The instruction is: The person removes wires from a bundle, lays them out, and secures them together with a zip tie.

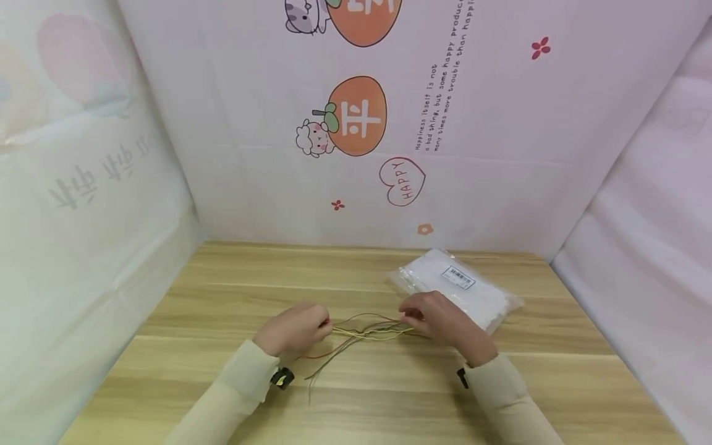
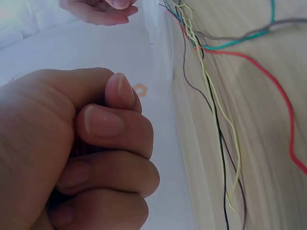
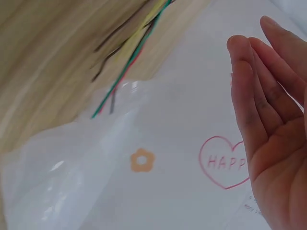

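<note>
1. Left: printed side sheet (image 1: 83,185) is hanging at 9 o'clock of the wooden table (image 1: 183,383). Dark band (image 1: 282,378) is sitting at the left wrist, by the sleeve cuff (image 1: 251,371).
2. Middle: wires (image 1: 367,335) are running loosely tangled across the table, between the hands. A red end is trailing toward 8 o'clock, darker ends toward 7. Back sheet (image 1: 267,198) is standing at 12 o'clock.
3. Right: clear bag (image 1: 473,290) with white contents and barcode label is lying at 2 o'clock of the wires. Right hand (image 1: 439,318) is blocking its near edge from the head view.
4. Fingers, left hand (image 1: 295,327): curling into a tight fist at 9 o'clock of the wires, thumb tip lying by the index finger. No wire is showing in the grip.
5. Fingers, right hand: hovering at 3 o'clock of the wires, nearly straight and lying together, thumb standing apart. Holding nothing.
6. Views: head is making both hands look like they're meeting the wires; left wrist is showing them passing beside the fist, right wrist is showing a gap to the fingers. Only right wrist is clearly showing green, red and grey ends overlapping the bag; can't tell if touching.
</note>
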